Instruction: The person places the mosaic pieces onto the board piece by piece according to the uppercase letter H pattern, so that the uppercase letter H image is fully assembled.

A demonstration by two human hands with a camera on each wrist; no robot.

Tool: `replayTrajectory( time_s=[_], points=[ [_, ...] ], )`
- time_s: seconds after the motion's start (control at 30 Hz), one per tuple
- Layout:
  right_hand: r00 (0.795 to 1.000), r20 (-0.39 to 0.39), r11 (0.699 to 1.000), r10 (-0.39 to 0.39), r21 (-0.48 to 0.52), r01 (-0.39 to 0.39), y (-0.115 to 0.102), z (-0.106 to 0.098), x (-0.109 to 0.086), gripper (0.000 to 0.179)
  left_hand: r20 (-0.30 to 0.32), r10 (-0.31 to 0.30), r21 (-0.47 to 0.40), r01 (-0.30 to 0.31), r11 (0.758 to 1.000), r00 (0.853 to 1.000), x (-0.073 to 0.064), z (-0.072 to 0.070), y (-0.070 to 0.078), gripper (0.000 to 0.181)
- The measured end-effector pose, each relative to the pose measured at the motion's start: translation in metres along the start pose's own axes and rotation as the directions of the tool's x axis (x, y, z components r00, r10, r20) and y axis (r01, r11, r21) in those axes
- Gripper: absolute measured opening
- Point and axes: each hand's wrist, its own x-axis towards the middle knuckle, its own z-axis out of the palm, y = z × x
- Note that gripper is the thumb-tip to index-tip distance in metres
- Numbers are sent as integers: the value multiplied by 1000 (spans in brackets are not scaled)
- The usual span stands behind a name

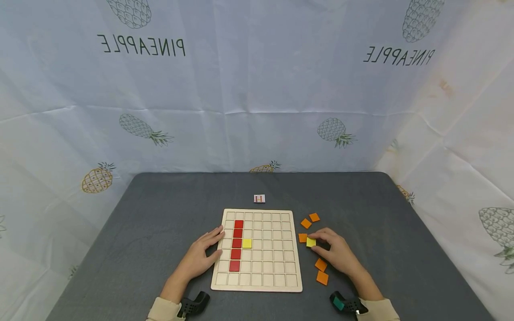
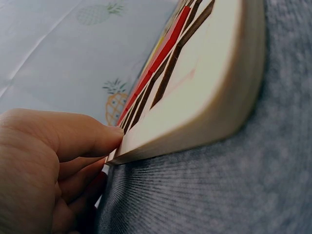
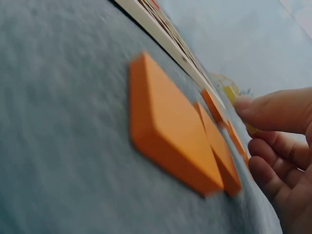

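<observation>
A wooden grid board [image 1: 277,256] lies on the table. Several red square tiles [image 1: 235,254] form a column in its left part, and one yellow tile [image 1: 246,243] sits right of that column's middle. My left hand [image 1: 198,255] rests at the board's left edge, fingers extended; its thumb [image 2: 92,134] touches the edge in the left wrist view. Off the board's right side, my right hand [image 1: 337,252] pinches another yellow square tile [image 1: 311,242] between thumb and fingers. That tile is partly hidden by the thumb in the right wrist view. An orange tile [image 1: 303,237] lies just left of it.
More orange square tiles lie right of the board: two farther back [image 1: 306,223] and two nearer [image 1: 322,277]. A small patterned card [image 1: 259,199] lies beyond the board. A pineapple-print cloth [image 1: 249,89] hangs behind the dark table [image 1: 160,209].
</observation>
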Motion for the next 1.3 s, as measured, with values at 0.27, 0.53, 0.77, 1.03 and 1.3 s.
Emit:
replayTrajectory(
  time_s=[0.27, 0.53, 0.77, 1.03, 1.3],
  points=[
    [999, 4, 999, -42, 15, 42, -14, 9, 8, 29, 5, 1, 1, -1, 1000, 1000, -1, -1, -1, 50],
    [994, 62, 995, -85, 64, 81, -35, 19, 22, 30, 21, -17, 3, 17, 1000, 1000, 0, -2, -2, 51],
    [987, 91, 986, -133, 112, 123, -55, 36, 36, 28, 34, -45, -7, 45, 999, 998, 0, -2, 0, 52],
    [978, 125, 977, -167, 157, 147, -72, 58, 51, 27, 36, -17, -4, 17, 1000, 999, 1, -1, -1, 52],
    [979, 148, 980, -144, 155, 121, -81, 75, 59, 25, 29, -24, -11, 25, 1000, 999, 1, -1, 0, 52]
  ],
)
